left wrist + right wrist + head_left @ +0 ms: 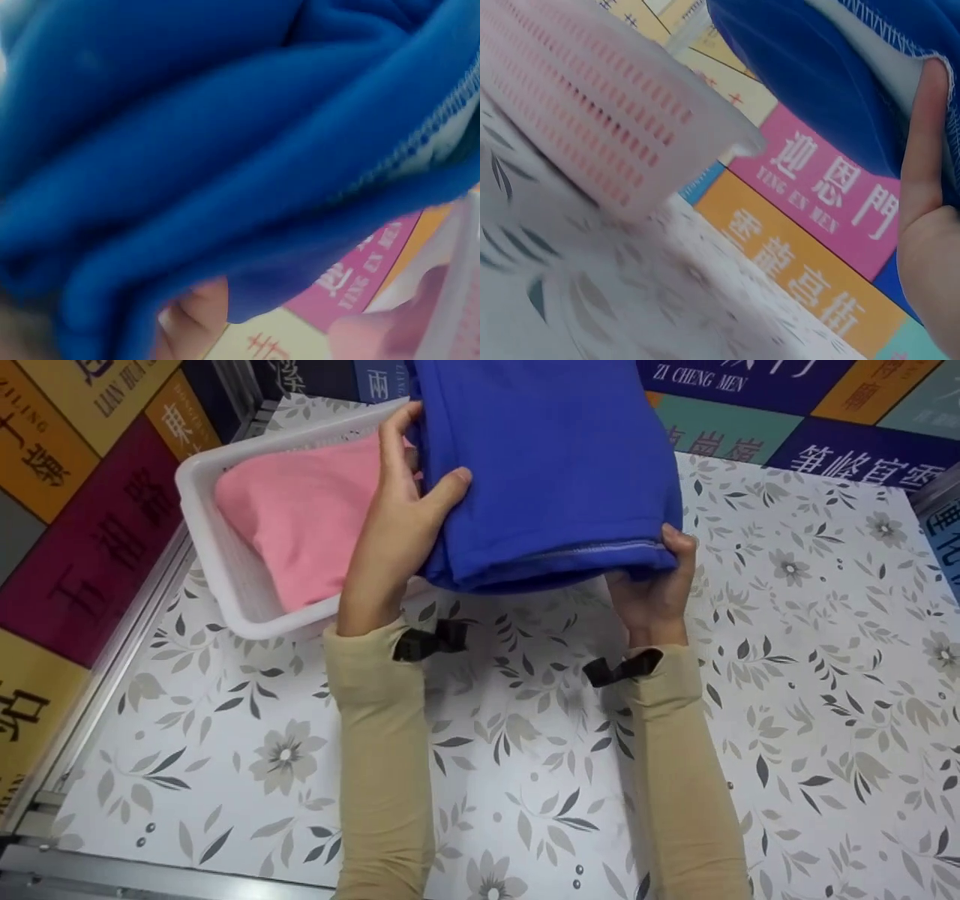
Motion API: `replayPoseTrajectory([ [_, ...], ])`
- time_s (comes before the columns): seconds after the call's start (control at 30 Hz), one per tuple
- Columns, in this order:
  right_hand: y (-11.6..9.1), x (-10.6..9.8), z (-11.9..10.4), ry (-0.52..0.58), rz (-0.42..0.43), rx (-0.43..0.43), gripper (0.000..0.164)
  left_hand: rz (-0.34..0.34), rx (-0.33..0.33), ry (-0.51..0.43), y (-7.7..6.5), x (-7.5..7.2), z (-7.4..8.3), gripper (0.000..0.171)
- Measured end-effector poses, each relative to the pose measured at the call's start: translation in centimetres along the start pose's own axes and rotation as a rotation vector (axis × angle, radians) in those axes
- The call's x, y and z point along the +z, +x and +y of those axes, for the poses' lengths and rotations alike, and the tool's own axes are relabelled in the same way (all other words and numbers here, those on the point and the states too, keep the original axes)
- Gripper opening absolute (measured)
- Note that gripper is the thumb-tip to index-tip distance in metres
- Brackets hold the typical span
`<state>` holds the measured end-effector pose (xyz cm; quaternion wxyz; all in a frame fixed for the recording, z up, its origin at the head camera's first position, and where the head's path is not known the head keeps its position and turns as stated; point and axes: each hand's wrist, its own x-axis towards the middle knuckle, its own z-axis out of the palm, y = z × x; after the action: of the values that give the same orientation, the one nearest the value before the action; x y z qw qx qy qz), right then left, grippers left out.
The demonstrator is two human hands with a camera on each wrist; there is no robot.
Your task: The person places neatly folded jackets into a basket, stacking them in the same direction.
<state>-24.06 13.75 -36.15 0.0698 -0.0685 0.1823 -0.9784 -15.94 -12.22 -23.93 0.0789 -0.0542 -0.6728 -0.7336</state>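
Note:
A folded blue garment (555,472) with a stitched seam along its near edge is held up in front of me by both hands. My left hand (409,510) grips its left side, the thumb lying on top of the cloth. At the near right corner, my right hand (660,577) pinches the fabric from below. In the right wrist view a finger (930,127) reaches into a fold beside the white overlock stitching. Behind my left hand, a folded pink cloth (300,517) lies in a white perforated plastic basket (247,622).
The basket stands at the back left of the table (525,780), which has a floral-patterned cover. Panels with coloured blocks of printed characters (712,427) rise along the back and left. A metal frame rail (165,877) runs along the near left edge.

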Motion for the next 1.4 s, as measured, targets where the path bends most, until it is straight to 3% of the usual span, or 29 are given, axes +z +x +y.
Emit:
replayPoseTrajectory([
  [0.13,0.4,0.6,1.4,-0.026,-0.015,0.029,0.063,0.071,-0.001,0.172,-0.5,-0.8,0.4,0.058],
  [0.33,0.8,1.5,3.1,-0.065,0.002,0.079,0.066,0.183,0.042,0.202,-0.8,-2.1,0.7,0.058],
  [0.53,1.3,2.4,4.6,-0.102,-0.041,0.088,0.068,0.298,0.057,0.391,-1.1,-3.5,0.7,0.053],
  [0.83,2.0,3.7,6.6,-0.213,-0.158,0.055,0.054,0.436,0.148,0.538,-0.1,-5.4,-1.8,0.05],
  [0.93,2.1,4.4,7.1,-0.286,-0.153,0.025,0.048,0.461,0.146,0.546,0.2,-5.6,-2.3,0.049],
  [1.17,2.4,5.7,8.2,-0.356,-0.156,0.017,0.056,0.507,0.121,0.471,-0.7,-5.3,-0.7,0.049],
  [1.4,2.4,6.6,8.6,-0.445,-0.146,0.081,0.046,0.561,0.05,0.554,-0.4,-7.4,-2.3,0.05],
])
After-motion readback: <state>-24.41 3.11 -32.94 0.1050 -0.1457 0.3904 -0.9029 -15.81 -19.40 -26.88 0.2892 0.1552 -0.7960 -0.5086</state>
